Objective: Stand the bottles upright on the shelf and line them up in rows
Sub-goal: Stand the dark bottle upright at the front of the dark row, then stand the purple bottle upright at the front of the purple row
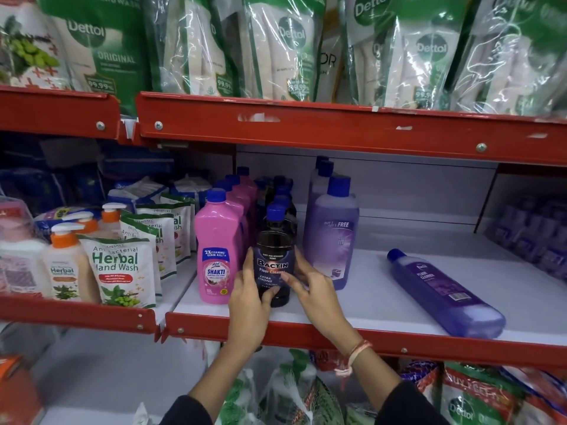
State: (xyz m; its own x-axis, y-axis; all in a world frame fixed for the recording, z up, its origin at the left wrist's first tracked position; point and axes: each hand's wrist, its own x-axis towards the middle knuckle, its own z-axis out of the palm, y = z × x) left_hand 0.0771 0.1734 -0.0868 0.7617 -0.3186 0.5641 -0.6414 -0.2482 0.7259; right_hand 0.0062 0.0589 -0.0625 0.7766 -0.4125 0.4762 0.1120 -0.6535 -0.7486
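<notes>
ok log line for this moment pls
both hands on upright dark Bactin floor cleaner bottle | front of middle row | purple bottle lying flat at right, not yet stood

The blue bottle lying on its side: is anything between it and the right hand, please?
Nothing visible. The blue bottle lies alone on bare white shelf, right of the right hand. That hand and the left hand are both on the dark Bactin bottle.

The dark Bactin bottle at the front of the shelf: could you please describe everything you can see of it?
The dark Bactin bottle is near-black, glossy like plastic, with a blue cap and a navy label reading "Bactin Floor Cleaner, Extra Strong". It stands upright at the front of a row of like bottles, between the pink Shakti bottle and the purple bottle. The left hand and right hand clasp its sides.
</notes>
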